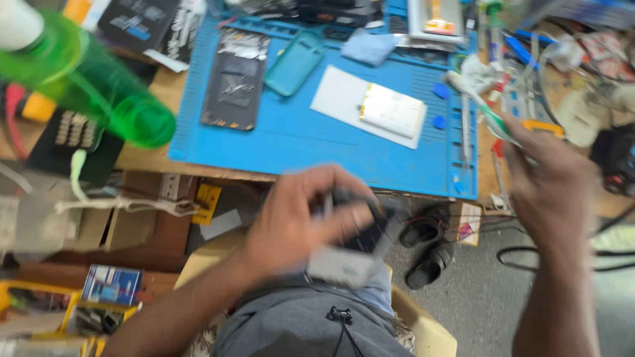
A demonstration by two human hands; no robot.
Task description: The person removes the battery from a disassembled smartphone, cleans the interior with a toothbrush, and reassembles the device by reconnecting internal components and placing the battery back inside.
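Left hand (297, 221) gripping dark device (350, 228), right hand (552, 188) holding toothbrush (476, 99)

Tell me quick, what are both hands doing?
Left hand: closed around a blurred dark-and-grey flat device.
Right hand: closed on a white-and-green toothbrush-like tool.

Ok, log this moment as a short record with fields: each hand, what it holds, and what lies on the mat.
left hand: closed around a blurred dark and grey device, held over the lap
right hand: raised by the bench edge, gripping a white and green toothbrush
mat: blue work mat on the bench
on mat: dark phone panel, teal phone case, flat white battery on a white sheet
near left: green plastic bottle
floor: pair of black sandals
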